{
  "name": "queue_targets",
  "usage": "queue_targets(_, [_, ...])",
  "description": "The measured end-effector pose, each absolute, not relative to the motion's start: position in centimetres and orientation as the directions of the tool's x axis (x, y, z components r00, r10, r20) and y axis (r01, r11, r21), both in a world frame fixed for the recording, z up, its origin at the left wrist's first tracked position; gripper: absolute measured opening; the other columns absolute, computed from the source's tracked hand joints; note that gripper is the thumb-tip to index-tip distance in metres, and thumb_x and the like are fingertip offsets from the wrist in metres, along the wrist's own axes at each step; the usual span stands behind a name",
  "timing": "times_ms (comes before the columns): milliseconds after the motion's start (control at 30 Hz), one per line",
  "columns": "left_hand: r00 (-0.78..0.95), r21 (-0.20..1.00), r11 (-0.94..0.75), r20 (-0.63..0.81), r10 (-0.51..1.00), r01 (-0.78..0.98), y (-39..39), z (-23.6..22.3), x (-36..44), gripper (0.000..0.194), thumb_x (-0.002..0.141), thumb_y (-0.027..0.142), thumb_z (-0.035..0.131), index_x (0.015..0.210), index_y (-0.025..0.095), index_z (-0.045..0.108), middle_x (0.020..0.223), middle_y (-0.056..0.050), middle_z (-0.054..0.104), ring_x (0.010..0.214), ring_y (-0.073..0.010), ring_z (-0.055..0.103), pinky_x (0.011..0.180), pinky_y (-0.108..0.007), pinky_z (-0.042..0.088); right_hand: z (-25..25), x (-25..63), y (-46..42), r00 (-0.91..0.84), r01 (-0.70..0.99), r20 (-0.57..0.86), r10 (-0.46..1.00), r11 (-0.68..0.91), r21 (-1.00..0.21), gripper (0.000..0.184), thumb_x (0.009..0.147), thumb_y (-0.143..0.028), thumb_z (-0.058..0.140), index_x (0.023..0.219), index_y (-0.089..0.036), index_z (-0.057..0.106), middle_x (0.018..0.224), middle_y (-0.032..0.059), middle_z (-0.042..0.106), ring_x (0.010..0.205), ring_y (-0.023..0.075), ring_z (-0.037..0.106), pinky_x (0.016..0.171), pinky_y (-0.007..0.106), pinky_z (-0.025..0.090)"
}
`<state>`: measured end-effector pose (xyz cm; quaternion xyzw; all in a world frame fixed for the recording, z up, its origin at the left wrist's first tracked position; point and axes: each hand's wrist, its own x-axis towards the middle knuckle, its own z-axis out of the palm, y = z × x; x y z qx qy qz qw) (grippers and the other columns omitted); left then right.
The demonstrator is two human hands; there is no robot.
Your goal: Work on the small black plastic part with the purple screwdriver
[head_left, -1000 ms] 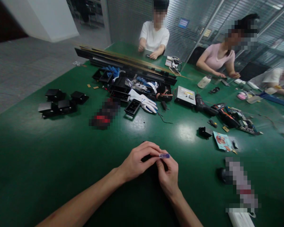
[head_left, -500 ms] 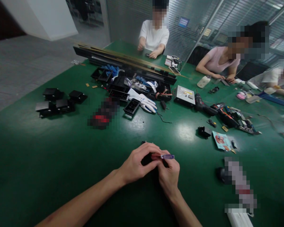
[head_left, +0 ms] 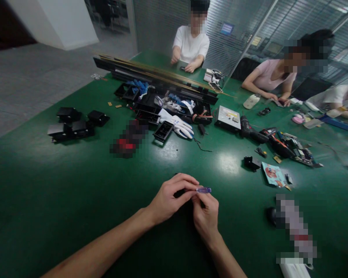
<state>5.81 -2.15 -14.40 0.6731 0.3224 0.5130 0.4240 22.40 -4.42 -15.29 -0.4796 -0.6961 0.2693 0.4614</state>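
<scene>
Low over the green table (head_left: 127,193), both hands meet fingertip to fingertip. A small screwdriver (head_left: 203,190) with a clear purple handle points out to the right between them; its shaft is hidden. My right hand (head_left: 206,210) is closed around it, thumb and forefinger pinched near the handle's left end. Curved over from the left, my left hand (head_left: 169,197) is closed too, its thumb and fingertips touching that same spot. Only a trace of something dark shows behind its knuckles, and what it grips is hidden.
Black boxes (head_left: 66,129) are grouped at left. Farther back lie black trays (head_left: 163,132), a white glove (head_left: 179,125), a metal-cased unit (head_left: 227,117) and a cordless drill (head_left: 251,130). A black bracket (head_left: 251,163) and a packet (head_left: 272,174) lie right. Several people sit across.
My left fingertips have closed in toward the screwdriver handle, and the dark thing behind them shows less. The handle has shifted slightly left and up. The whole view has moved a little.
</scene>
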Motion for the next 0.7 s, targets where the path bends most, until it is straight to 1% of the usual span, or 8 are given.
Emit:
queue_targets(100, [0.251,0.924,-0.383,0.376,0.892,-0.025,-2.17,-14.35,5.79,0.011,0.096,0.019,0.07,0.106,0.02,0.076,0.116,-0.007,0.072,0.111,-0.0192,0.068,0.101,-0.036,0.054,-15.0,22.4,-4.61,-0.15,0.405,0.355,0.923,0.385,-0.829,0.019,0.1,-0.013,0.055,0.094,-0.021,0.072,0.088,0.004,0.071,0.076,0.0179,0.066,0.07,0.03,0.051])
queue_targets(200, [0.231,0.932,-0.36,0.36,0.904,-0.043,-2.2,-14.4,5.75,0.004,0.094,0.018,0.073,0.098,0.019,0.074,0.114,-0.006,0.072,0.109,-0.0189,0.069,0.101,-0.036,0.054,-14.79,22.33,-4.73,-0.165,0.36,0.316,0.934,0.356,-0.862,0.016,0.1,-0.015,0.057,0.105,-0.021,0.071,0.099,0.005,0.07,0.087,0.0193,0.067,0.077,0.031,0.052])
queue_targets(267, [0.212,0.933,-0.354,0.359,0.909,-0.064,-2.19,-14.44,5.74,0.005,0.092,0.015,0.074,0.092,0.018,0.071,0.112,-0.006,0.072,0.108,-0.0189,0.069,0.1,-0.036,0.053,-14.8,22.22,-4.68,-0.132,0.338,0.296,0.946,0.323,-0.884,0.011,0.098,-0.017,0.062,0.106,-0.022,0.068,0.1,0.0045,0.067,0.087,0.0187,0.066,0.073,0.03,0.051])
queue_targets(333, [0.203,0.934,-0.349,0.357,0.912,-0.074,-2.14,-14.46,5.73,0.01,0.089,0.012,0.075,0.09,0.018,0.068,0.112,-0.005,0.072,0.107,-0.0189,0.069,0.098,-0.035,0.053,-14.95,22.11,-4.56,-0.078,0.334,0.283,0.956,0.293,-0.896,0.005,0.096,-0.018,0.067,0.099,-0.021,0.066,0.096,0.0028,0.064,0.081,0.0168,0.063,0.067,0.028,0.048])
queue_targets(400, [0.203,0.936,-0.345,0.351,0.914,-0.065,-2.08,-14.42,5.7,0.012,0.088,0.009,0.075,0.09,0.018,0.067,0.112,-0.005,0.071,0.106,-0.0189,0.068,0.097,-0.034,0.053,-15.14,22.04,-4.46,-0.043,0.337,0.277,0.96,0.275,-0.9,0.005,0.096,-0.019,0.068,0.093,-0.021,0.065,0.093,0.0021,0.063,0.079,0.0159,0.061,0.065,0.028,0.046])
queue_targets(467, [0.218,0.935,-0.353,0.353,0.91,-0.038,-2.03,-14.31,5.61,0.011,0.089,0.01,0.074,0.093,0.018,0.068,0.114,-0.006,0.071,0.108,-0.0192,0.068,0.098,-0.035,0.053,-15.25,22.04,-4.43,-0.037,0.338,0.275,0.961,0.271,-0.901,0.006,0.097,-0.018,0.066,0.091,-0.021,0.066,0.093,0.0026,0.064,0.081,0.0166,0.061,0.068,0.029,0.048])
queue_targets(567, [0.265,0.919,-0.395,0.381,0.886,-0.002,-2.03,-14.03,5.34,0.012,0.091,0.013,0.072,0.102,0.018,0.071,0.118,-0.008,0.07,0.112,-0.0202,0.067,0.101,-0.036,0.053,-15.2,22.09,-4.49,-0.037,0.343,0.269,0.962,0.265,-0.901,0.007,0.098,-0.018,0.064,0.093,-0.021,0.067,0.095,0.0032,0.065,0.084,0.0175,0.064,0.072,0.03,0.05])
queue_targets(700, [0.305,0.898,-0.441,0.417,0.856,0.011,-2.06,-13.77,4.99,0.02,0.097,0.013,0.063,0.113,0.019,0.073,0.12,-0.009,0.07,0.114,-0.0205,0.067,0.104,-0.038,0.053,-14.97,22.12,-4.58,-0.033,0.366,0.292,0.956,0.283,-0.887,0.008,0.099,-0.018,0.062,0.096,-0.022,0.069,0.096,0.0037,0.068,0.085,0.0185,0.065,0.075,0.031,0.051])
